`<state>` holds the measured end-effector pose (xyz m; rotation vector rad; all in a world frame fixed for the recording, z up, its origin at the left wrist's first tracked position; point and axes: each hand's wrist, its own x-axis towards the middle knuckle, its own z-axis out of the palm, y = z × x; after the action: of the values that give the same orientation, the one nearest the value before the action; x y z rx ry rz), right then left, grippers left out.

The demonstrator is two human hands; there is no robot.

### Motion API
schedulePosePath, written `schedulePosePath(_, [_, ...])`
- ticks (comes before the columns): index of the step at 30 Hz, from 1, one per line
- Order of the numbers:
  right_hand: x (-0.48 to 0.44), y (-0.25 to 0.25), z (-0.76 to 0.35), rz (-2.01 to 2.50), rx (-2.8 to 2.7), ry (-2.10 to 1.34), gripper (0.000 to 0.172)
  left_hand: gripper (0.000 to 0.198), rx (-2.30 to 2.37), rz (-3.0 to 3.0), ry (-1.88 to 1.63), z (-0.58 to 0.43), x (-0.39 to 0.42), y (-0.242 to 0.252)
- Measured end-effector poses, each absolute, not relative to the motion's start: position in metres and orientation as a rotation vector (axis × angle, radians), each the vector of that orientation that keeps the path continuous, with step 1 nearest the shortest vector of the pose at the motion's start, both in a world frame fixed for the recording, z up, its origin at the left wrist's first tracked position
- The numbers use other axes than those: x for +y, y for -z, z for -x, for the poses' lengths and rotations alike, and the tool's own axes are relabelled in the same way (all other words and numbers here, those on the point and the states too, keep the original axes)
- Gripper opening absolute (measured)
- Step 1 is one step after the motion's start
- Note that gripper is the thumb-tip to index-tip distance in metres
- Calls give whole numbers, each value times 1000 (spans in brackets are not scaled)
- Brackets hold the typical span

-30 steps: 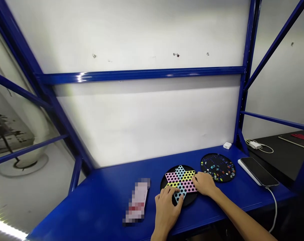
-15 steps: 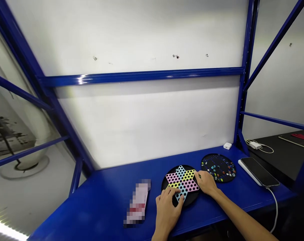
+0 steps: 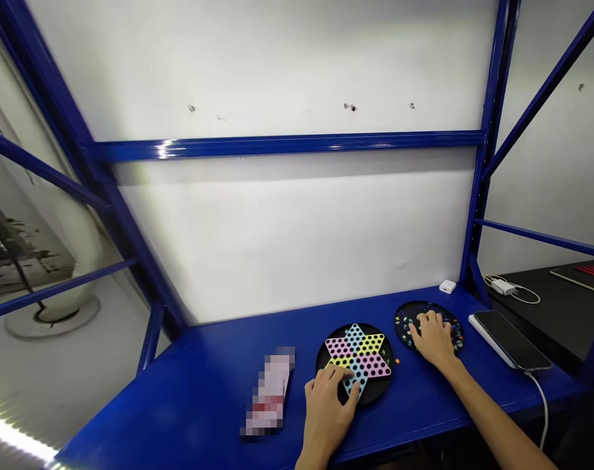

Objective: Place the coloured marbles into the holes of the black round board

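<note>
A star-shaped Chinese checkers board (image 3: pixel 372 364), with pink, yellow and blue points full of holes, lies on a round black tray (image 3: pixel 376 391). My left hand (image 3: pixel 327 401) rests on the board's near-left part, thumb and fingers spread apart over the blue and yellow points. Over a second round black tray (image 3: pixel 403 336) is my right hand (image 3: pixel 434 336), fingers apart and bent down among small coloured marbles (image 3: pixel 456 329). Whether its fingertips touch any marble is hidden. A tiny orange piece (image 3: pixel 397 361) lies on the blue table, just right of the board.
Left of the board lies a pixelated pinkish object (image 3: pixel 270 395). A phone (image 3: pixel 512 339) on a white block, with a cable, is at the right of the blue table (image 3: pixel 203 372). A white adapter (image 3: pixel 447 286) sits near the back wall. Blue metal posts (image 3: pixel 473 248) frame the table.
My right hand has left the board's right edge and moved right over the marble tray. The orange piece and green bits by the board are now uncovered. My left hand has stayed put.
</note>
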<state>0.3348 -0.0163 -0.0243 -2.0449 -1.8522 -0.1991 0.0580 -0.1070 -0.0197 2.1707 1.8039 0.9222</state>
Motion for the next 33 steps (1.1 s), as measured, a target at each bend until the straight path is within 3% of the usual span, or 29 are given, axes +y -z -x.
schedulePosePath(7, [-41,17,-278,1596,-2249,-182,28,12,1805,-2167,-913,-57,-107,21])
schedulePosePath(13, [-46,29,-258,1635,-2274,-147,29,13,1813,-2175,-913,-56,-105,24])
schedulePosePath(23, [-37,30,-265,1572,-2378,-169,47,12,1829,-2215,-959,-57,-106,23])
schedulePosePath(29, [-35,35,-267,1534,-2291,-253,48,15,1815,-2199,-936,-57,-105,22])
schedulePosePath(33, [-28,32,-279,1539,-2036,-202,59,15,1804,-2184,-930,-56,-105,21])
